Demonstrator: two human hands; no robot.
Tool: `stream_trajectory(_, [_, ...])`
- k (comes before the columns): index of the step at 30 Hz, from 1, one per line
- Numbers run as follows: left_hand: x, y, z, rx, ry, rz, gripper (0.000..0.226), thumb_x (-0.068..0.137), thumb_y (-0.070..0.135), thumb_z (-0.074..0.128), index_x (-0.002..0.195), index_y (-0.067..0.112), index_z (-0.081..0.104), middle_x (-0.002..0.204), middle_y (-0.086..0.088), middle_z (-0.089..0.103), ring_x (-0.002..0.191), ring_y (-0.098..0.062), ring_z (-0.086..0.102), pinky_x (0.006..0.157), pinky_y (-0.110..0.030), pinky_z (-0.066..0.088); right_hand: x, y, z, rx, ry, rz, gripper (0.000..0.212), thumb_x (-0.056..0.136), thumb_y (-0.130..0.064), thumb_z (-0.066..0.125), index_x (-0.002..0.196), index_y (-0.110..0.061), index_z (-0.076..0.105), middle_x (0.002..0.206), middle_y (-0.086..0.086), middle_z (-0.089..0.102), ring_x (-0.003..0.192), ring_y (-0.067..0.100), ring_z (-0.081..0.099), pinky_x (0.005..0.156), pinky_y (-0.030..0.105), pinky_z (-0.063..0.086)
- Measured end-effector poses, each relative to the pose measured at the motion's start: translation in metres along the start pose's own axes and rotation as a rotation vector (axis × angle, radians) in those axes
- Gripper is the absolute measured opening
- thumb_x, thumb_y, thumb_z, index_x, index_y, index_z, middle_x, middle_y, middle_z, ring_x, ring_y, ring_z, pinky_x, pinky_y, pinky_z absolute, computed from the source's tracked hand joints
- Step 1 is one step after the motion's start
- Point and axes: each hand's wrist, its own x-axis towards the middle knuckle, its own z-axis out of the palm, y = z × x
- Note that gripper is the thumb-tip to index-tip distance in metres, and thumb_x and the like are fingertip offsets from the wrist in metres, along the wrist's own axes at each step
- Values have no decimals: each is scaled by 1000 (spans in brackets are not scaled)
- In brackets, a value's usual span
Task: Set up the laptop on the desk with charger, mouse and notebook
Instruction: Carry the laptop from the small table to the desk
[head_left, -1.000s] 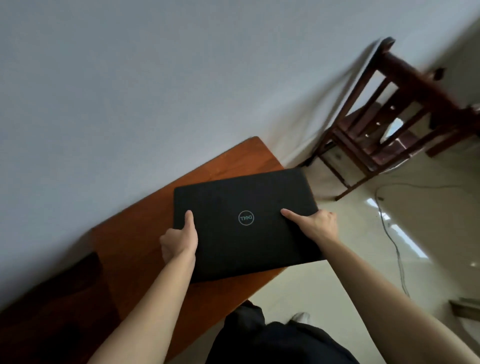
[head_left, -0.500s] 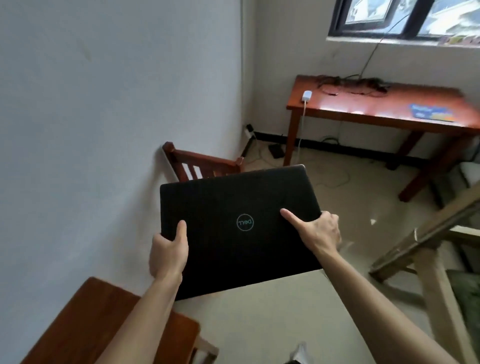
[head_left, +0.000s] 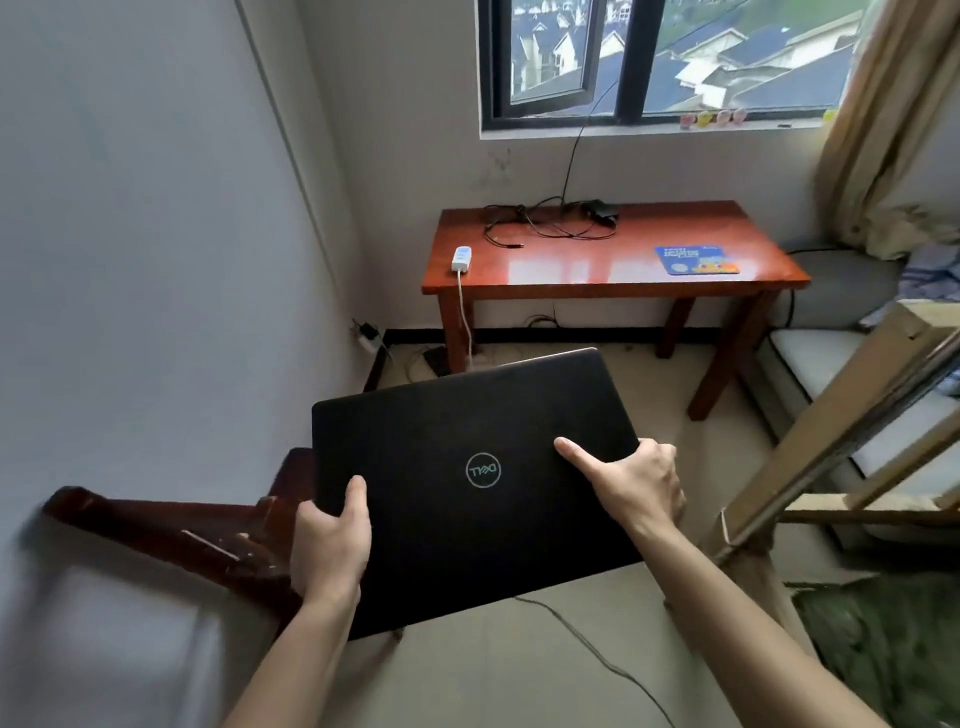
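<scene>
A closed black laptop (head_left: 467, 441) with a round logo on its lid is held in the air in front of me. My left hand (head_left: 332, 545) grips its near left edge, thumb on the lid. My right hand (head_left: 634, 483) grips its right edge, thumb on top. Ahead, under the window, stands a red-brown wooden desk (head_left: 571, 270). On the desk lie a black charger with tangled cables (head_left: 556, 223), a white power strip (head_left: 461, 258) and a blue mouse pad (head_left: 696, 260). No mouse or notebook shows.
A dark wooden chair (head_left: 197, 530) lies low at the left against the wall. A wooden bed frame (head_left: 857, 431) and a curtain (head_left: 883, 130) stand at the right. A cable (head_left: 597, 654) runs across the floor below the laptop. A wall socket with plugs (head_left: 366, 332) sits left of the desk.
I lifted the laptop off a small wooden table by the wall and turned with it towards the desk under the window. Both hands kept their grip.
</scene>
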Motion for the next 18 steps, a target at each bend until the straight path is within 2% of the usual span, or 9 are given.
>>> stream_trajectory(3, [44, 32, 55, 37, -32, 32, 60, 88, 62, 51, 123, 13, 55, 115, -5, 66, 103, -31, 62, 95, -53, 50, 56, -14, 17, -18, 35, 41, 114, 36, -104, 54, 108, -16, 61, 102, -3, 49, 96, 29, 65, 77, 39, 51])
stream_trajectory(8, [138, 92, 156, 38, -148, 31, 69, 85, 61, 52, 129, 7, 52, 122, -10, 64, 112, -36, 59, 99, -52, 46, 163, -47, 52, -21, 98, 127, 115, 38, -101, 56, 112, -13, 63, 113, 4, 56, 103, 32, 64, 81, 41, 50])
stream_trajectory(12, [194, 157, 225, 48, -245, 61, 58, 80, 59, 53, 113, 12, 58, 108, -5, 67, 100, -32, 63, 95, -48, 50, 242, -73, 59, -24, 138, 195, 114, 47, -96, 61, 121, -9, 61, 121, 9, 56, 110, 34, 62, 86, 41, 49])
stream_trajectory(16, [228, 222, 293, 30, -357, 106, 43, 72, 57, 54, 99, 24, 61, 93, 8, 69, 87, -24, 65, 90, -45, 54, 309, -84, 54, -9, 209, 277, 109, 50, -93, 64, 120, -10, 61, 119, 9, 56, 108, 35, 62, 84, 40, 49])
stream_trajectory(18, [240, 248, 333, 32, -393, 135, 36, 74, 51, 56, 96, 23, 62, 91, 8, 69, 84, -21, 65, 87, -43, 54, 348, -82, 54, 4, 233, 327, 108, 50, -91, 65, 120, -9, 61, 121, 10, 56, 109, 35, 62, 85, 42, 49])
